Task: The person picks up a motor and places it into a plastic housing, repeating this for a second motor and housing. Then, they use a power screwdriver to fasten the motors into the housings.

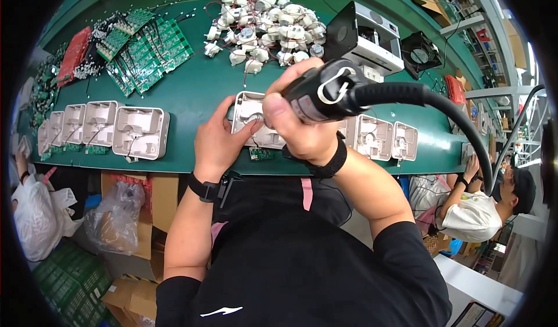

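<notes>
My right hand point(302, 134) is wrapped around a black electric screwdriver point(318, 97), held upright over the work with a thick black cable point(401, 93) running off to the right. Below it lies a white plastic housing point(246, 104), partly covered by the hand and tool. The screwdriver's tip is hidden. My left hand point(216, 142) grips the left side of that housing, its thumb reaching inside and its fingers along the outer wall. A small green circuit board point(260, 154) hangs at the housing's near edge.
Rows of similar white housings point(139, 130) stand on both sides of the green bench point(200, 103). Behind are green circuit boards point(148, 51), a heap of white motor-like parts with wires point(264, 28), and a black-and-white machine point(369, 39). Co-workers point(474, 211) sit at both sides.
</notes>
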`<state>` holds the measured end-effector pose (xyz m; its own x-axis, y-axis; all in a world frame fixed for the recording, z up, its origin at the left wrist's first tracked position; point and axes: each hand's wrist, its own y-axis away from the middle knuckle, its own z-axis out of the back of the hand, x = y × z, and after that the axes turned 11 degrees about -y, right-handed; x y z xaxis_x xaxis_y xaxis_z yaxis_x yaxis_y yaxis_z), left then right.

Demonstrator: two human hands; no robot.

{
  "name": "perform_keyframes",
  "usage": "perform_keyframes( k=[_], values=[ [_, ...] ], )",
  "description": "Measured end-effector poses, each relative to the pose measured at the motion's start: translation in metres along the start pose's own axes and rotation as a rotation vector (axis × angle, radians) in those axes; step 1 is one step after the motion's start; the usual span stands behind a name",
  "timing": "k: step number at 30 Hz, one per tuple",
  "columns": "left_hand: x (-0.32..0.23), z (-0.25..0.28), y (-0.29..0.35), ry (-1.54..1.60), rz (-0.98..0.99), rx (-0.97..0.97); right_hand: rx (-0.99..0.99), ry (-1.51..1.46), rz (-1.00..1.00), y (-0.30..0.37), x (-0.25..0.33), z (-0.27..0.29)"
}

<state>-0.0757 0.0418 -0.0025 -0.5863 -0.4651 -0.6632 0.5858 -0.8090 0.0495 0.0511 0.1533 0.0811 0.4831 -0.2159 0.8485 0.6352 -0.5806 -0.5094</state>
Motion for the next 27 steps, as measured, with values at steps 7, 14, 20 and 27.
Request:
perform_keyframes(
  k=[7, 14, 20, 27],
  values=[
    [0.008, 0.0, 0.002, -0.006, -0.026, 0.009, -0.133, 0.027, 0.087, -0.002, 0.026, 0.007],
    [-0.004, 0.007, 0.001, 0.024, 0.003, 0.057, -0.426, 0.149, 0.197, -0.023, 0.099, 0.104],
    [-0.006, 0.006, 0.004, 0.079, -0.065, 0.042, -0.504, 0.242, 0.245, -0.038, 0.083, 0.137],
    [0.001, -0.005, 0.002, 0.159, -0.076, 0.005, -0.443, 0.083, 0.048, -0.027, 0.088, 0.1]
  ],
)
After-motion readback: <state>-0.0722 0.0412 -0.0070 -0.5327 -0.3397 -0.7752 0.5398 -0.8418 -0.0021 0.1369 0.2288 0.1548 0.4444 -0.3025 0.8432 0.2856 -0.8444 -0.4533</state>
